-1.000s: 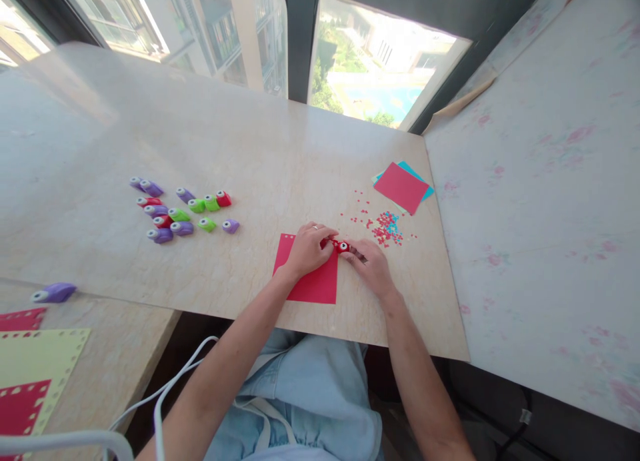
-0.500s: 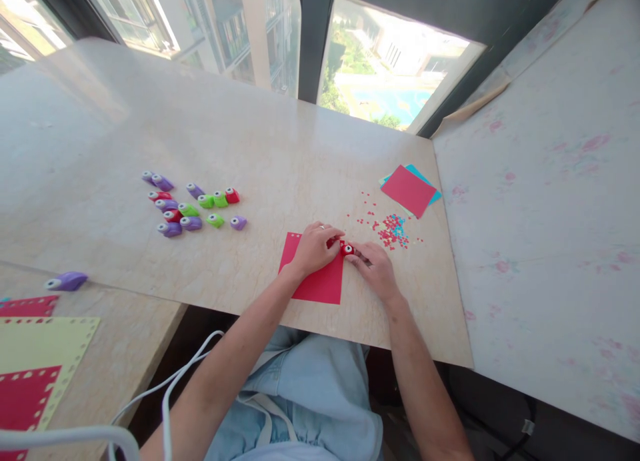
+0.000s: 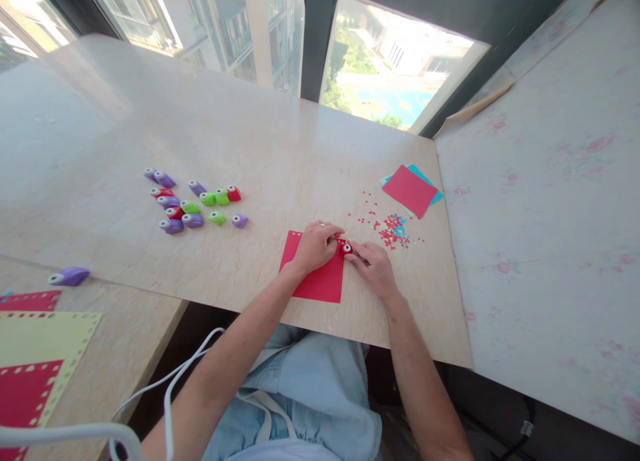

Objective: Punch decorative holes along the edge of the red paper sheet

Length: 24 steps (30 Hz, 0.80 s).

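Observation:
A sheet of red paper (image 3: pixel 320 284) lies on the table in front of me, with small holes along its top edge. My left hand (image 3: pixel 316 246) rests over its upper part, fingers closed on the paper near the top right corner. At that corner a small red craft punch (image 3: pixel 347 249) with a white ring on top sits against the paper's edge. My right hand (image 3: pixel 374 266) grips the punch from the right, thumb and fingers closed about it. Its far side and the fingertips behind it are partly hidden.
Red and blue punched bits (image 3: pixel 395 230) lie scattered beyond my right hand. Behind them is a stack of coloured paper (image 3: pixel 411 191). Several purple, green and red punches (image 3: pixel 192 221) stand left. Punched sheets (image 3: pixel 45 338) and a purple punch (image 3: pixel 70 276) lie far left; a white cable (image 3: pixel 173 381) hangs nearby.
The punch has shifted and turned slightly at the paper's top right corner, and more of the punched edge shows beside it. Both hands stay nearly in place; the view has moved a little.

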Each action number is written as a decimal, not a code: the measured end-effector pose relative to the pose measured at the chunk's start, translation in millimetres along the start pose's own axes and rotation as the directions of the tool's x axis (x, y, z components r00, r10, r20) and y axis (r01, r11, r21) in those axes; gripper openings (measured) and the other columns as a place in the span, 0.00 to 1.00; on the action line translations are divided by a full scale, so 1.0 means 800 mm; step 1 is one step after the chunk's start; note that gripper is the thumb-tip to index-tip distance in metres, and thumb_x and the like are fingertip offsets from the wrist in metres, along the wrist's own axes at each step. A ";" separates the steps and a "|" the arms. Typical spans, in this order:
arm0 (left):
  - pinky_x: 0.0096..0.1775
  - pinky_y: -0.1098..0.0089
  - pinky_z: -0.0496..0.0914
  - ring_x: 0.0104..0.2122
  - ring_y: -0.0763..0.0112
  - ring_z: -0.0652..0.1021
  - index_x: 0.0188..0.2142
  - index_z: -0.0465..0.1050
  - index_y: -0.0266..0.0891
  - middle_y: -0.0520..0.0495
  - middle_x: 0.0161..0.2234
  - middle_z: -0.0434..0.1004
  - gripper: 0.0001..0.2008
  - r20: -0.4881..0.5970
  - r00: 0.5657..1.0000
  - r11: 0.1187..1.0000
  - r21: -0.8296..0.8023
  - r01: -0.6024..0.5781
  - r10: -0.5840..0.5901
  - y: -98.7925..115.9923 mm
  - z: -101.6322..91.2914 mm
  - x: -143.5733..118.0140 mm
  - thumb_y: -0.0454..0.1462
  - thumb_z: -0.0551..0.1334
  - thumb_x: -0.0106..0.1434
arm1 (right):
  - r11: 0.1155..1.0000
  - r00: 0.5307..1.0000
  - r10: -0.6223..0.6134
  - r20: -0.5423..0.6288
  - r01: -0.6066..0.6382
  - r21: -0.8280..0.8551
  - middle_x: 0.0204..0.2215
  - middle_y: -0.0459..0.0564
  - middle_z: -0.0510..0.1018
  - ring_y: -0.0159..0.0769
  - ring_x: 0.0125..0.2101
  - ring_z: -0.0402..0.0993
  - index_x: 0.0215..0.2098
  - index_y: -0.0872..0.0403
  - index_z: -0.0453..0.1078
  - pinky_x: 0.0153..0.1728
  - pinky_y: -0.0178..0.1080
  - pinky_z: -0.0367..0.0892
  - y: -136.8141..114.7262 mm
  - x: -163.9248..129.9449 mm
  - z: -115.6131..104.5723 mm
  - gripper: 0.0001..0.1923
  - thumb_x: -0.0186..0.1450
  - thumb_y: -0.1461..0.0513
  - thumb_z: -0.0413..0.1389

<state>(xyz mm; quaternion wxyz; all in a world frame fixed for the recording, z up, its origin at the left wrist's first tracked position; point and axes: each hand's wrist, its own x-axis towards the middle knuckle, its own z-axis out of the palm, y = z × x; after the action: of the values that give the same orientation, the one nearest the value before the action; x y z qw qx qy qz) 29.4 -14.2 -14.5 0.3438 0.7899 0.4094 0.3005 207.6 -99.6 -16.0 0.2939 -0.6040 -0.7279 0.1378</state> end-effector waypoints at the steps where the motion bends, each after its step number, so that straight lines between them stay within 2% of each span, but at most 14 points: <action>1: 0.48 0.66 0.69 0.40 0.71 0.75 0.41 0.77 0.40 0.49 0.37 0.80 0.19 -0.001 1.000 1.000 -0.001 0.000 0.000 0.000 0.000 0.000 0.25 0.54 0.56 | 1.000 1.000 -0.003 0.006 0.003 -0.005 0.32 0.52 0.76 0.40 0.33 0.70 0.55 0.55 0.74 0.37 0.42 0.63 -0.001 0.000 0.000 0.25 0.72 0.47 0.49; 11: 0.47 0.68 0.71 0.37 0.74 0.76 0.40 0.77 0.39 0.49 0.35 0.80 0.19 -0.032 0.999 0.999 -0.052 0.009 -0.011 0.000 -0.001 0.000 0.24 0.54 0.55 | 0.999 1.000 -0.001 -0.006 0.001 0.039 0.30 0.50 0.77 0.40 0.34 0.72 0.58 0.56 0.70 0.40 0.43 0.64 -0.004 -0.004 0.003 0.25 0.71 0.49 0.52; 17: 0.45 0.70 0.71 0.37 0.75 0.76 0.39 0.77 0.39 0.49 0.34 0.79 0.20 -0.057 0.998 0.996 -0.083 0.009 -0.014 0.000 -0.001 -0.001 0.23 0.53 0.54 | 0.997 0.998 0.044 -0.040 -0.042 0.058 0.29 0.49 0.77 0.38 0.30 0.71 0.49 0.55 0.75 0.37 0.42 0.65 -0.007 -0.003 0.002 0.18 0.70 0.51 0.56; 24: 0.45 0.70 0.72 0.37 0.74 0.76 0.38 0.77 0.39 0.48 0.34 0.79 0.17 -0.078 0.996 0.996 -0.080 0.037 -0.043 0.000 -0.001 -0.002 0.25 0.53 0.56 | 1.000 0.998 0.017 -0.057 -0.015 0.021 0.27 0.49 0.76 0.39 0.31 0.71 0.46 0.55 0.76 0.36 0.42 0.63 -0.010 -0.003 0.003 0.17 0.70 0.51 0.55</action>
<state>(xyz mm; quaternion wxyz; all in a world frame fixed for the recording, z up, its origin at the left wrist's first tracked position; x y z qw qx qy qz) 28.0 -15.7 -14.6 0.3639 0.7547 0.4266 0.3406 200.1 -103.7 -14.1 0.3197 -0.6103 -0.7129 0.1305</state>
